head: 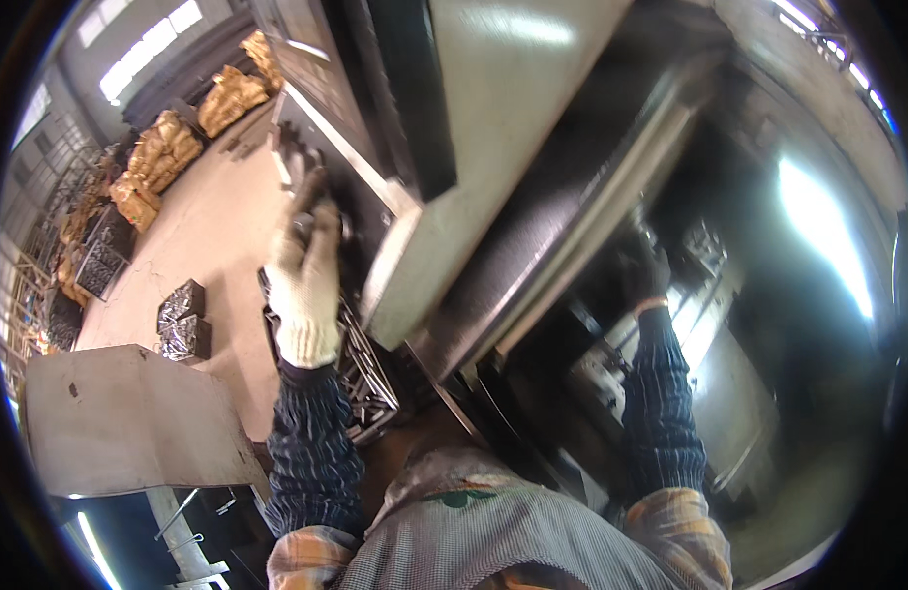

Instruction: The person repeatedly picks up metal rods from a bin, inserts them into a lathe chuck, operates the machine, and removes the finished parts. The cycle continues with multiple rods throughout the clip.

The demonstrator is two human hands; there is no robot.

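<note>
My left hand (306,243), in a pale knit work glove with dark, soiled fingers, reaches up beside a dark metal panel (351,199) with a bright edge; blur hides whether it touches the panel. My right hand (649,258), in a dark glove, reaches into the shadowed inside of a metal machine (535,243). Something small and shiny shows at its fingertips, but what it is cannot be told. Below my left hand, beside the forearm, stands a bin of metal pieces (369,398).
Two containers of metal pieces (182,324) stand on the floor at left. Large tan sacks (162,151) and dark crates (103,247) line the far side. A grey metal cover (137,424) is at lower left. Inside the machine, a metal plate (727,398) lies beside my right forearm.
</note>
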